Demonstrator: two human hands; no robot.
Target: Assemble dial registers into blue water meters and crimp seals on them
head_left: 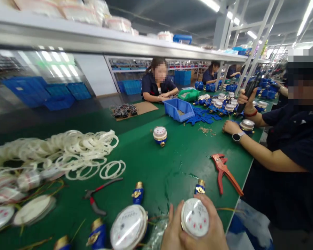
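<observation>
A round meter (195,216) is clasped by left hand (172,229) and right hand (214,224), with red pliers (221,167) seen at one o'clock.

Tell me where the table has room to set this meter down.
Bare green table lies between the white rings and the lone meter, and between that meter and the orange-red pliers. Crowded: the near left, with rings and meters, and the far side around the blue bin.

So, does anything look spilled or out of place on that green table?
Possibly: small tan bits lie scattered loose on the green tabletop, outside the blue bin, so they look spilled. Streaks nearer the held meter might be wetness or wear; I can't tell.
</observation>
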